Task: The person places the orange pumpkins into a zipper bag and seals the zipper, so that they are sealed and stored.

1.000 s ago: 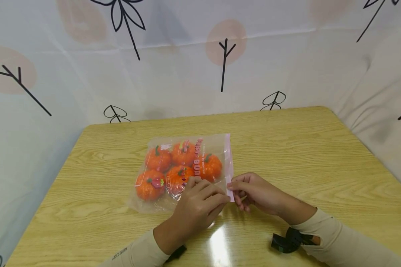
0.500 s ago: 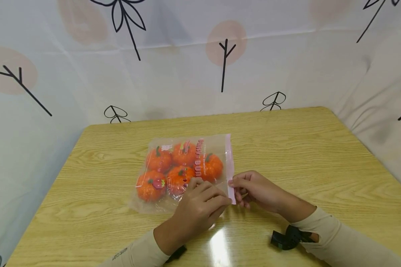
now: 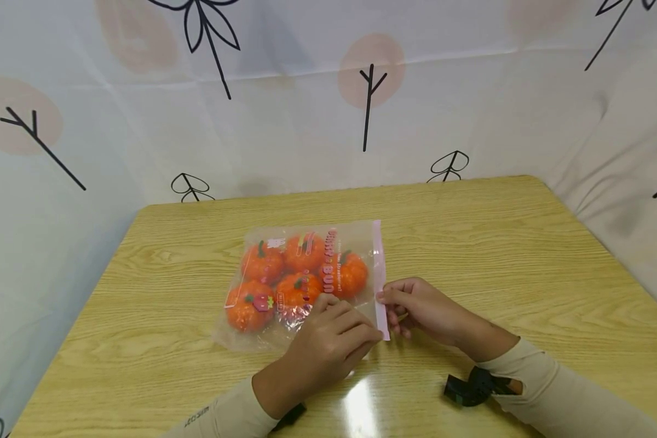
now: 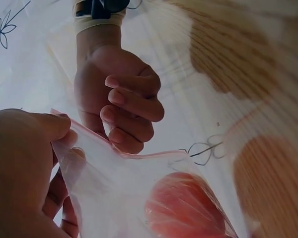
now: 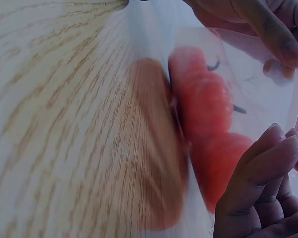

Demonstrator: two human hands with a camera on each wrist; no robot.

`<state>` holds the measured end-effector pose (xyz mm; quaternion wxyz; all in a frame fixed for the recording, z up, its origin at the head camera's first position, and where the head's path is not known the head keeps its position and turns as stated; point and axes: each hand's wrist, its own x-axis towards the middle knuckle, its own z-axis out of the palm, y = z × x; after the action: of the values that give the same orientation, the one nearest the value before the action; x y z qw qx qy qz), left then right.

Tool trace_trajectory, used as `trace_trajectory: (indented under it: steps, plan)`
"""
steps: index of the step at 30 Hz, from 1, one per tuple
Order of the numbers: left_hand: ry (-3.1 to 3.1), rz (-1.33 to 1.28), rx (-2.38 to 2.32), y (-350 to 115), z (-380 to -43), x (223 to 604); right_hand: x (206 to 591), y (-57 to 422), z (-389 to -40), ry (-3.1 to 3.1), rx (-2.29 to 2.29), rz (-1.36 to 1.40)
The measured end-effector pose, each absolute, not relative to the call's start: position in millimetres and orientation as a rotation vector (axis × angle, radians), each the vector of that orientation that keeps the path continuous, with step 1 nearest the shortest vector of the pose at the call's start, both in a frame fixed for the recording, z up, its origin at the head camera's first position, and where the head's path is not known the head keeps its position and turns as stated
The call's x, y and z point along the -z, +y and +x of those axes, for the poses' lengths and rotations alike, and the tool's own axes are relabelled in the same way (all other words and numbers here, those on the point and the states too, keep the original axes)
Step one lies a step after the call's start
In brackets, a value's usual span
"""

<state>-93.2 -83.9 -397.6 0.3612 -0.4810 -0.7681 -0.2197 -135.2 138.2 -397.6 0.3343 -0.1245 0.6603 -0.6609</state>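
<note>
A clear zip bag (image 3: 356, 234) with printed pictures and a pink closure strip (image 3: 379, 255) lies on the table. Several small orange pumpkins (image 3: 250, 307) with green stems are inside it. My left hand (image 3: 331, 347) pinches the strip's near corner between thumb and fingers, as the left wrist view shows at the bag's edge (image 4: 94, 135). Farther along the strip, my right hand (image 3: 424, 310) pinches it between thumb and forefinger, its other fingers curled. In the right wrist view the pumpkins (image 5: 208, 106) show through the film beside my right fingers (image 5: 263, 173).
The wood-grain table (image 3: 504, 243) carries the bag near its middle. A white cloth with drawn plants (image 3: 306, 121) hangs behind the table and along its sides. Black straps with a camera (image 3: 473, 387) sit at the right wrist.
My right hand has crept along the strip, away from the left hand and toward the far side. The bag and its strip have shifted slightly right. My left hand keeps its pinch on the corner.
</note>
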Motion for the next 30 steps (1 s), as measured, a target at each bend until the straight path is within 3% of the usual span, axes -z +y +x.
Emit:
trace_trajectory:
  steps: [30]
  plan:
    - [-1.964, -1.350, 0.568, -83.1, -91.8, 396.1, 401.4, 144.9, -146.8, 1.854, 1.717, -0.250]
